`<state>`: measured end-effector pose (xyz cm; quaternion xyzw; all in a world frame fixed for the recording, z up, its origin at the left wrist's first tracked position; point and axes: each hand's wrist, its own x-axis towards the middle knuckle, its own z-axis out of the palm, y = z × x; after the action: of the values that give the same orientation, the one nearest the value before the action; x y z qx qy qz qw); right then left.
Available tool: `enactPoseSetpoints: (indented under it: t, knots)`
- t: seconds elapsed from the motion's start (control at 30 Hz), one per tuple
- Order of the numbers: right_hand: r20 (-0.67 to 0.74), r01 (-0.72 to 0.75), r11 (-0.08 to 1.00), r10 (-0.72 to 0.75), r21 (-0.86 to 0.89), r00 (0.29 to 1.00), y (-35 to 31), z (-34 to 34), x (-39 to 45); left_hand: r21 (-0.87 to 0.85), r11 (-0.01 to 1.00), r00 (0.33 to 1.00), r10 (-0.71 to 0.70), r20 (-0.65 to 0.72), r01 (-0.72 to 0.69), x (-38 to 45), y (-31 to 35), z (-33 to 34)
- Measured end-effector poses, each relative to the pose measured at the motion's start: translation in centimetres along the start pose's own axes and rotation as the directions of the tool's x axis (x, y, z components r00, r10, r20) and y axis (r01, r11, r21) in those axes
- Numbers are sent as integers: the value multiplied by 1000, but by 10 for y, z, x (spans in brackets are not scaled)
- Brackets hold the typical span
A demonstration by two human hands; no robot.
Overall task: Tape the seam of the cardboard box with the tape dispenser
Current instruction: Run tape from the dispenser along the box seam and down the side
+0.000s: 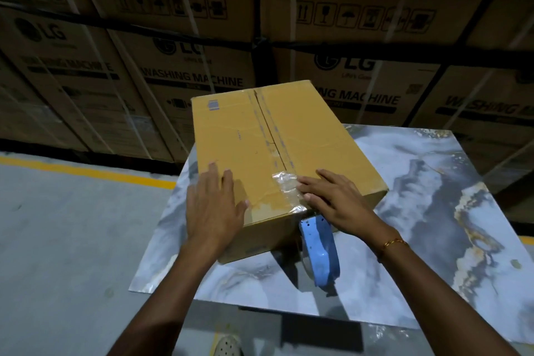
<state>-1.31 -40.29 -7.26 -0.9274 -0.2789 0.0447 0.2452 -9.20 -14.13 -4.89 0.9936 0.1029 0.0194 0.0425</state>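
Hands (213,205) (332,196) flat atop cardboard box (289,136), flanking seam (271,130).

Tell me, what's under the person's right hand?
The right hand presses clear tape onto the cardboard box seam. Below it the blue tape dispenser hangs, its top hidden by the wrist.

Head view, steeply down, close over table (433,211)

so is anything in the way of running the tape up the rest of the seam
Nothing visible blocks it. The seam lies bare beyond the fresh tape. The right hand presses that tape, the left hand lies flat beside it, and the dispenser hangs by the box front.
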Motion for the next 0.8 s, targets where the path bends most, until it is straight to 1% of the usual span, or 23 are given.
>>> enactPoseSetpoints:
  t: [0.03, 0.07, 0.1, 0.13, 0.17, 0.23, 0.27, 0.37, 0.43, 0.5, 0.6, 0.7, 0.77, 0.8]
  knots:
    - [-4, 7, 1000, -7, 10, 1000, 2, 2, -1, -70, 988, 990, 139, -34, -141, 3, 7, 2]
    - [-14, 14, 1000, -14, 21, 1000, 3, 5, -2, -160, 947, 960, 277, -28, -278, 7, 16, 3]
    - [-32, 20, 999, -19, 32, 999, 3, 8, -2, -228, 897, 921, 388, 3, -378, 11, 25, 4]
    - [-55, 26, 999, -24, 39, 998, 4, 10, -2, -267, 860, 887, 461, 43, -434, 14, 34, 6]
    - [-76, 34, 999, -31, 40, 997, 4, 12, -2, -285, 841, 863, 499, 80, -460, 17, 41, 9]
    - [-116, 52, 998, -47, 38, 992, 7, 16, -2, -282, 846, 851, 504, 147, -453, 24, 47, 20]
    - [-137, 64, 997, -59, 33, 989, 8, 18, -3, -271, 852, 852, 499, 157, -449, 26, 48, 25]
    - [-206, 96, 994, -84, 50, 975, 11, 23, -8, -238, 860, 864, 488, 124, -452, 28, 46, 37]
    - [-270, 129, 985, -94, 117, 958, 13, 25, -13, -223, 864, 869, 483, 110, -451, 28, 47, 39]
    - [-375, 204, 965, -129, 167, 918, 14, 31, -22, -201, 861, 865, 492, 98, -467, 26, 47, 42]
    - [-552, 301, 932, -146, 203, 821, 12, 42, -40, -161, 843, 845, 529, 81, -513, 25, 46, 42]
    - [-657, 256, 946, -67, 197, 751, 8, 63, -62, -133, 841, 842, 536, 65, -525, 26, 46, 41]
    - [-706, 187, 970, -25, 153, 707, 3, 81, -73, -107, 836, 838, 544, 43, -538, 27, 51, 40]
    - [-718, 140, 983, -10, 122, 696, 0, 89, -78, -103, 831, 834, 551, 21, -546, 28, 53, 40]
